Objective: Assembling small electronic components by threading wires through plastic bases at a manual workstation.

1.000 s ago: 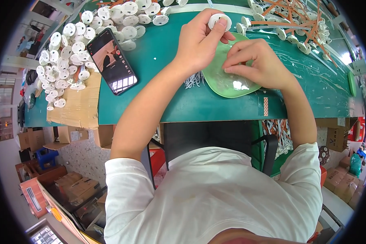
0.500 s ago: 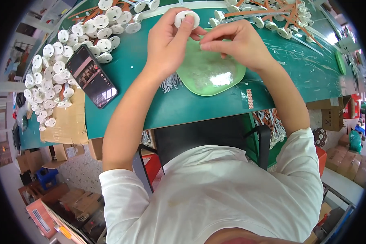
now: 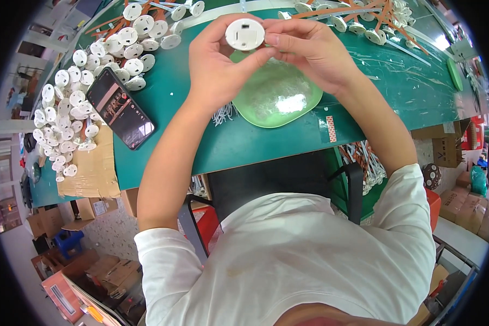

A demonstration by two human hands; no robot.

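A round white plastic disc (image 3: 245,43) with small slots and a square panel outline faces up above the far part of the table. My left hand (image 3: 217,68) is closed around it from the left, its thumb below the disc. From the other side my right hand (image 3: 315,54) pinches at the disc's right rim, thumb and forefinger pressed together there; anything tiny between those fingertips is hidden. Under both hands lies a shallow green plastic tray (image 3: 271,120) with a shiny patch. A small bundle of thin grey-white wires (image 3: 223,113) sits by its left edge.
Many similar white discs (image 3: 65,119) are heaped at the left, partly on cardboard (image 3: 92,176). A phone (image 3: 120,108) with a lit screen lies beside them. More discs with orange and white strips (image 3: 364,27) spread at the far right. A black chair (image 3: 266,176) stands across the table's near edge (image 3: 309,149).
The disc has turned to show its slotted face more fully and come slightly lower and left. My right hand has moved left, from apart to against the disc's rim.
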